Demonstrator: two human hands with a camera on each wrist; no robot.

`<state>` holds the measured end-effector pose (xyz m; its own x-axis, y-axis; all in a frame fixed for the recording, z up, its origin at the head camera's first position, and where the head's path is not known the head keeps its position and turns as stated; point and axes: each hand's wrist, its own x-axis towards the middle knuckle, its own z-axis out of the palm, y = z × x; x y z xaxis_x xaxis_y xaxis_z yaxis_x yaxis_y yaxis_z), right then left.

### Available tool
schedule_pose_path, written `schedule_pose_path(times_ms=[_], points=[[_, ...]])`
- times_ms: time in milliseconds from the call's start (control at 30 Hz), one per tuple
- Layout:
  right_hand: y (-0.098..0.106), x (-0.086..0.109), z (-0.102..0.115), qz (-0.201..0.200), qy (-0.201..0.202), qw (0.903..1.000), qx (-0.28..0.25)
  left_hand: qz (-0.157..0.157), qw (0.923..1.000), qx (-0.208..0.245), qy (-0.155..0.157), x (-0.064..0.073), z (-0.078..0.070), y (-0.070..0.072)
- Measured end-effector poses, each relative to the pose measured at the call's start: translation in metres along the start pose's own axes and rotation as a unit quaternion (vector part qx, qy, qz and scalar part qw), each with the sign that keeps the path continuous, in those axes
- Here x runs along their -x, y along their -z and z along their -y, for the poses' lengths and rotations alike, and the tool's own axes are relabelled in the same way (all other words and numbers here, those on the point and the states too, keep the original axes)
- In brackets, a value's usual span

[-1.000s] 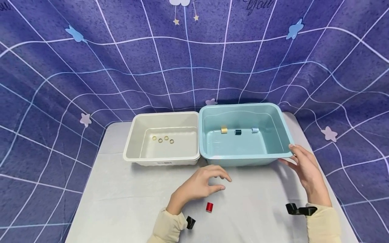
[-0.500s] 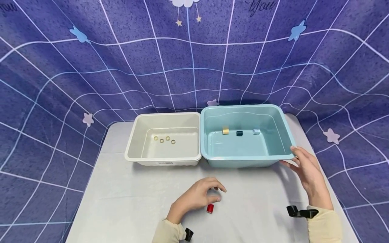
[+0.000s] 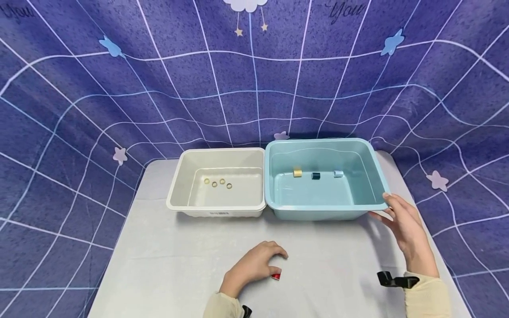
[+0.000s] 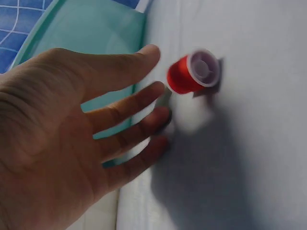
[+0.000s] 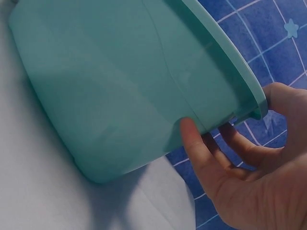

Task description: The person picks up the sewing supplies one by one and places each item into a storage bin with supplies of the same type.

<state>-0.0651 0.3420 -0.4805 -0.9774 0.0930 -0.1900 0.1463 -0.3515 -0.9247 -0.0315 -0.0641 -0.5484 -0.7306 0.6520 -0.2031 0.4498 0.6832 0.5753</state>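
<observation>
On the white tabletop lies a spool of red thread [image 3: 276,277], its white end facing the camera in the left wrist view. My left hand [image 3: 254,264] is just over it, with the thumb overlapping the spool in the head view. In the left wrist view, thumb and fingers are spread and loosely bent beside the spool, with nothing between them. My right hand [image 3: 407,232] grips the near right corner of the light blue bin [image 3: 330,207], thumb on the rim and fingers against the outer wall. Inside that bin lie a yellow spool [image 3: 297,173], a dark spool [image 3: 316,176] and a pale blue spool [image 3: 338,174].
A white bin [image 3: 216,208] stands against the blue bin's left side and holds several small gold-coloured rings [image 3: 222,181]. Behind both bins hangs a purple-blue curtain [image 3: 254,75] with a grid and stars. The white tabletop [image 3: 159,256] stretches in front of the bins.
My left hand has come down and toward the near edge, from in front of the bins to the red spool. The right hand keeps its grip on the blue bin's corner.
</observation>
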Motion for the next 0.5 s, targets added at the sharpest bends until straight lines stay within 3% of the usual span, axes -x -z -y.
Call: schedule_pose_path(times_ms=[500], points=[[0.0009, 0.0015, -0.0011, 0.015, 0.008, 0.9999, 0.001, 0.016, 0.9997, -0.015, 0.006, 0.0067, -0.0018, -0.0076]])
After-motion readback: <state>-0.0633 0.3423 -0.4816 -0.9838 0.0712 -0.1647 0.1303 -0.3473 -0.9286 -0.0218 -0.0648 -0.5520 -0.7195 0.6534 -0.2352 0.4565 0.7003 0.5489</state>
